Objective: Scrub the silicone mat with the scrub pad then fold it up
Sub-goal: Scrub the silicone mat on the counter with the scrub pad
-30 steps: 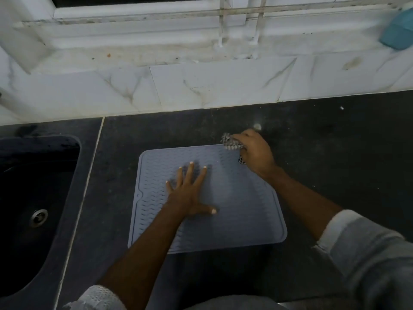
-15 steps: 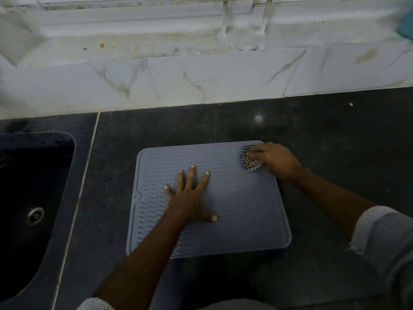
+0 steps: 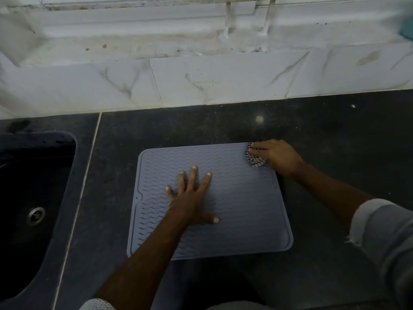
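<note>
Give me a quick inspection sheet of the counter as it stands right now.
Surface: dark stone counter, some specks.
Job's things: grey silicone mat lying flat, unfolded; checked scrub pad at its far right corner.
Clutter: nothing seen.
Grippers: left hand spread flat on the mat; right hand presses the pad.
Cables: nothing seen.
Surroundings: black sink to the left; stained marble wall tiles behind.

Both forearms are bare up to pushed-back sleeves. At the right edge of the frame, the right sleeve (image 3: 386, 231) is pale grey cloth, bunched into a thick cuff with a frayed bit of thread at its lower rim. At the bottom edge, left of centre, the left sleeve (image 3: 98, 305) shows only a white, net-textured cuff.
</note>
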{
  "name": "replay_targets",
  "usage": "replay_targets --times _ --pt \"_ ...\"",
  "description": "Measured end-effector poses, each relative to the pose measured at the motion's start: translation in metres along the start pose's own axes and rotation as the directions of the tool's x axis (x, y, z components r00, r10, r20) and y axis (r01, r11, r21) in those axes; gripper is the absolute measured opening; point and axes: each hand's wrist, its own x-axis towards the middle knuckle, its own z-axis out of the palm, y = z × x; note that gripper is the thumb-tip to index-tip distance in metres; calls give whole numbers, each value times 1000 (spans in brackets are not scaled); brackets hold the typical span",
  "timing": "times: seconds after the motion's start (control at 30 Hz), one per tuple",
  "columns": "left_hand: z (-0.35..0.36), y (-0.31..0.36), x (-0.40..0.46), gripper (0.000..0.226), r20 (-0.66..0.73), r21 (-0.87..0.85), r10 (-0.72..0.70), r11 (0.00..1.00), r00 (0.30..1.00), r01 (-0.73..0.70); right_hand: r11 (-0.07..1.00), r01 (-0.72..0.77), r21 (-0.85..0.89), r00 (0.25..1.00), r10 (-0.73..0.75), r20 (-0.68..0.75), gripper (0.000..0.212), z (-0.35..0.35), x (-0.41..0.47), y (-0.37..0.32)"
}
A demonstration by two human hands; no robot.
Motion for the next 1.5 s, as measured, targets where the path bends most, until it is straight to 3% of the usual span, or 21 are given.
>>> replay_targets --times 0.2,0.3,0.57,0.73,0.87,1.1,1.23,1.33,1.5 --pt "-2 1 0 131 14 0 -16 1000 1000 16 996 38 80 995 -30 -94 49 -10 37 -41" --pt "-2 2 0 132 20 8 -29 1000 999 29 996 85 -5 996 -85 -6 56 0 51 -68" --pt "-1 1 -1 131 6 -8 3 1000 1000 -3 1000 4 -25 999 -3 35 50 -11 6 -6" --pt "-1 1 1 132 25 -6 -13 1000 1000 13 991 73 109 990 -59 -126 44 -17 44 -57" --pt "-1 3 3 133 33 -1 -39 999 999 39 990 141 15 990 -140 -8 48 -1 52 -87" --pt "1 0 1 132 7 -13 -1 1000 1000 1 987 128 -92 991 -124 50 47 -16 16 -37" --pt "3 -1 4 134 16 -11 -24 1000 1000 24 993 112 -27 992 -113 -63 42 -21 49 -71" --pt "4 0 6 134 26 -2 -42 999 999 42 978 200 -57 979 -201 -30 45 -6 66 -104" --pt "4 -2 5 133 -2 -13 -13 1000 1000 13 980 192 -44 979 -195 -57 47 3 30 -63"
